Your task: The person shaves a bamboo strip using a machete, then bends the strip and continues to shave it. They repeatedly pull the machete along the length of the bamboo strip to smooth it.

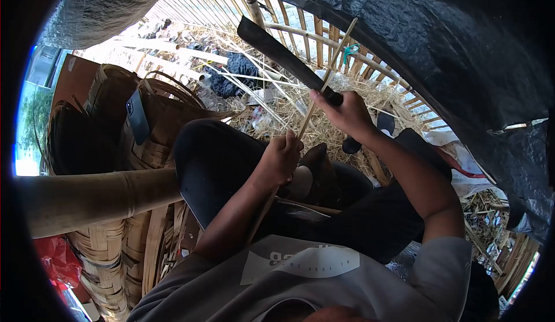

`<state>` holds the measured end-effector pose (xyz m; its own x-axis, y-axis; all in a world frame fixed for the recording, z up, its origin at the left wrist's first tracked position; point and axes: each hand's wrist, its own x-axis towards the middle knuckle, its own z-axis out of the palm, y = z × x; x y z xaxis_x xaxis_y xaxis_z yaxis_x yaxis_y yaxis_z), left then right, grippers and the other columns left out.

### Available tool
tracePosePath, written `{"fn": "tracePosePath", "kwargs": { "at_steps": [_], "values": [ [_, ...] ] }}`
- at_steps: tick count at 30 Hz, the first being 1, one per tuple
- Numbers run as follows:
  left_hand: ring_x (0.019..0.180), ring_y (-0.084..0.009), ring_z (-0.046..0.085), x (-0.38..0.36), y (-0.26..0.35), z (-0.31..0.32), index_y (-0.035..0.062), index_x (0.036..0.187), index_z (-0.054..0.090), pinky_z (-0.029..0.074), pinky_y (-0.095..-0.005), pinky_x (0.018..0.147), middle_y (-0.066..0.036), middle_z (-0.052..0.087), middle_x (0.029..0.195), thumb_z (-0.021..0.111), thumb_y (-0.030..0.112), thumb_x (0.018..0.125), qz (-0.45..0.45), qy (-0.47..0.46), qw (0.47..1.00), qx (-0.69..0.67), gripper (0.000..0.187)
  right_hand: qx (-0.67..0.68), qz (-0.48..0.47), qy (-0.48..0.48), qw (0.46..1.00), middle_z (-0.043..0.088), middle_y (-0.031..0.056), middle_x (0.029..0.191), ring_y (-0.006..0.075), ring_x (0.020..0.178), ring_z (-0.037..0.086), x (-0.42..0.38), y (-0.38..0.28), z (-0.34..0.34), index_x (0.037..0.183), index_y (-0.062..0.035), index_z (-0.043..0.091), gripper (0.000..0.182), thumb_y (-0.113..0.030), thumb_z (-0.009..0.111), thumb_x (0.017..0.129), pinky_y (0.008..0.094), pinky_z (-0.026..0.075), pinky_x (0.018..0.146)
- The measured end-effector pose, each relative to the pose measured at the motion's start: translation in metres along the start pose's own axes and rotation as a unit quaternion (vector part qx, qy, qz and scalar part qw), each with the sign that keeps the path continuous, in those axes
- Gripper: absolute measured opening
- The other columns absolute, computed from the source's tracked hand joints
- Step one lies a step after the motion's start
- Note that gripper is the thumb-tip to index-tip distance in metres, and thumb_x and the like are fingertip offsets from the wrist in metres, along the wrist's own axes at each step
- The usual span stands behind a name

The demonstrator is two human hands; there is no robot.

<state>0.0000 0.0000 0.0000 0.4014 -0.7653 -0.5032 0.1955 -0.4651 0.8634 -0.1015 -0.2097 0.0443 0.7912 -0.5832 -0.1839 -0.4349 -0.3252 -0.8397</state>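
the right hand (345, 114) is clenched around the handle of a dark machete (280, 56), its blade against a thin bamboo strip (329, 73). the left hand (281, 159) is closed around that strip below the machete. beyond the machete, straw (324, 128) covers the ground before a bamboo fence (300, 24); woven baskets (139, 143) stand left of it, under a black tarp (439, 39).

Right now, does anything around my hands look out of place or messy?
A dark smartphone sits propped in the rim of a woven bamboo basket, odd among the weaving. Pale bamboo shavings litter the ground. Your right hand grips a long dark machete; your left hand holds a thin bamboo strip.
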Motion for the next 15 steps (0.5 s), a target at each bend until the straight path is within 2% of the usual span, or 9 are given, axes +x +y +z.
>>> {"fn": "tracePosePath", "kwargs": {
  "at_steps": [2, 5, 7, 9, 11, 14, 15],
  "values": [
    [0.049, -0.0107, 0.050, 0.001, -0.001, 0.004, 0.0019, 0.101, 0.051, 0.036, -0.0237, 0.039, -0.005, 0.055, 0.074, 0.037, 0.020, 0.108, -0.028, 0.007, 1.000, 0.004, 0.024, -0.028, -0.007, 0.013, 1.000, 0.066, 0.0097, 0.059, 0.0294, 0.060, 0.070, 0.000, 0.000, -0.002, 0.070, -0.0021, 0.070, 0.062, -0.061, 0.064, 0.087, 0.0368, 0.052, 0.058],
    [0.049, -0.0102, 0.049, -0.017, 0.043, 0.005, 0.0020, 0.095, 0.051, 0.036, -0.0243, 0.039, -0.004, 0.054, 0.074, 0.036, 0.020, 0.108, -0.090, 0.009, 0.995, 0.032, 0.027, -0.119, 0.031, 0.019, 0.992, 0.064, 0.0128, 0.056, 0.0276, 0.061, 0.070, 0.013, 0.005, 0.003, 0.064, 0.0007, 0.068, 0.065, -0.060, 0.064, 0.088, 0.0392, 0.051, 0.056],
    [0.048, -0.0110, 0.048, -0.017, 0.029, 0.008, 0.0023, 0.092, 0.051, 0.036, -0.0253, 0.038, -0.002, 0.053, 0.071, 0.035, 0.025, 0.109, -0.038, 0.019, 0.996, 0.080, 0.033, -0.081, 0.048, -0.033, 0.995, 0.062, 0.0118, 0.055, 0.0232, 0.054, 0.066, 0.011, -0.002, -0.004, 0.064, 0.0013, 0.066, 0.067, -0.062, 0.063, 0.088, 0.0377, 0.049, 0.051],
    [0.048, -0.0121, 0.049, -0.015, 0.022, 0.006, 0.0025, 0.091, 0.051, 0.037, -0.0262, 0.038, -0.002, 0.052, 0.071, 0.035, 0.028, 0.109, -0.034, 0.011, 0.997, 0.064, 0.035, -0.035, 0.075, -0.075, 0.994, 0.058, 0.0087, 0.053, 0.0186, 0.046, 0.059, 0.011, -0.003, -0.007, 0.064, 0.0000, 0.063, 0.069, -0.065, 0.061, 0.088, 0.0353, 0.045, 0.045],
    [0.051, -0.0134, 0.051, -0.013, 0.021, 0.001, 0.0026, 0.093, 0.051, 0.038, -0.0270, 0.040, -0.002, 0.053, 0.074, 0.036, 0.030, 0.109, -0.078, -0.014, 0.997, -0.024, 0.035, 0.013, 0.113, -0.109, 0.988, 0.052, 0.0034, 0.051, 0.0137, 0.039, 0.049, 0.011, -0.001, -0.007, 0.064, -0.0035, 0.057, 0.069, -0.068, 0.060, 0.087, 0.0320, 0.039, 0.040],
    [0.052, -0.0149, 0.053, -0.004, -0.006, -0.009, 0.0033, 0.092, 0.051, 0.040, -0.0277, 0.041, -0.003, 0.052, 0.074, 0.038, 0.032, 0.108, -0.042, -0.058, 0.991, -0.115, 0.035, 0.147, 0.198, -0.157, 0.956, 0.039, -0.0048, 0.049, 0.0066, 0.036, 0.032, 0.011, 0.003, -0.001, 0.064, -0.0106, 0.046, 0.066, -0.072, 0.057, 0.087, 0.0264, 0.031, 0.038],
    [0.052, -0.0149, 0.054, -0.004, -0.005, -0.011, 0.0035, 0.091, 0.051, 0.040, -0.0275, 0.041, -0.003, 0.052, 0.074, 0.039, 0.033, 0.108, -0.049, -0.064, 0.991, -0.110, 0.035, 0.184, 0.226, -0.192, 0.937, 0.036, -0.0058, 0.048, 0.0059, 0.036, 0.031, 0.009, 0.003, -0.001, 0.064, -0.0115, 0.045, 0.066, -0.073, 0.056, 0.087, 0.0259, 0.030, 0.037]
  ]
}}
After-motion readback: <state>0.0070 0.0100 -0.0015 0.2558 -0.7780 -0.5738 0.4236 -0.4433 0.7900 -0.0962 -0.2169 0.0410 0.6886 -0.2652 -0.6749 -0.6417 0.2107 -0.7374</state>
